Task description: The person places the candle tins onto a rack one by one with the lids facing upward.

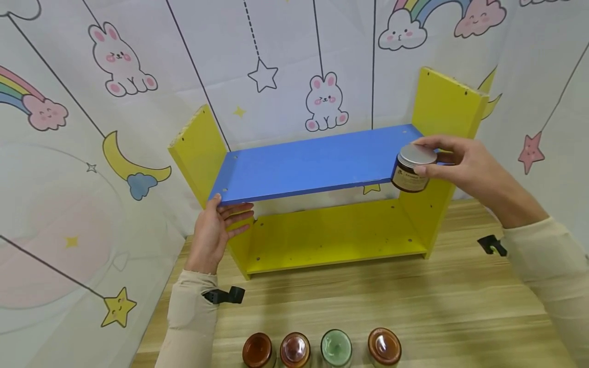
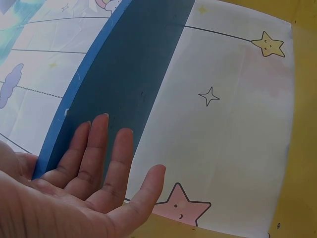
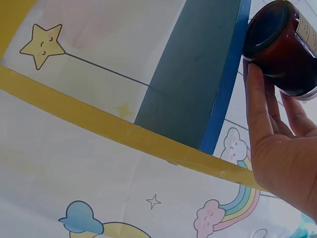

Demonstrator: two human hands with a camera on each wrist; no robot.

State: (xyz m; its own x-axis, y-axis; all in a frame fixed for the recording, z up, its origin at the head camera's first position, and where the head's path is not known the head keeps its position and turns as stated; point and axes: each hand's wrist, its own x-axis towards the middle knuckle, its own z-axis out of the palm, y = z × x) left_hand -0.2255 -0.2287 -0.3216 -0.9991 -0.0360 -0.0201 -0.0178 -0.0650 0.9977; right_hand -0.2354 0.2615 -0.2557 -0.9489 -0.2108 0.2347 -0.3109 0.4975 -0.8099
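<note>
On the pale wood-grain tabletop stand four round glass jars (one green). The left hand, fingers extended, touches a blue rectangular board; the right hand pinches a silver-lidded amber jar near the board's right end.

The jar is brown, the shelf blue.

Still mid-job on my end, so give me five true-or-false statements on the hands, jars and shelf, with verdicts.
1. The right hand holds a jar with a silver lid. True.
2. The left hand touches the blue board at its right end. False: it touches the left end.
3. Four other jars are on the wooden table. True.
4. All four are brown. False: one is a green jar.
5. The held jar rests on the lower yellow shelf. False: it is in the right hand.
</note>
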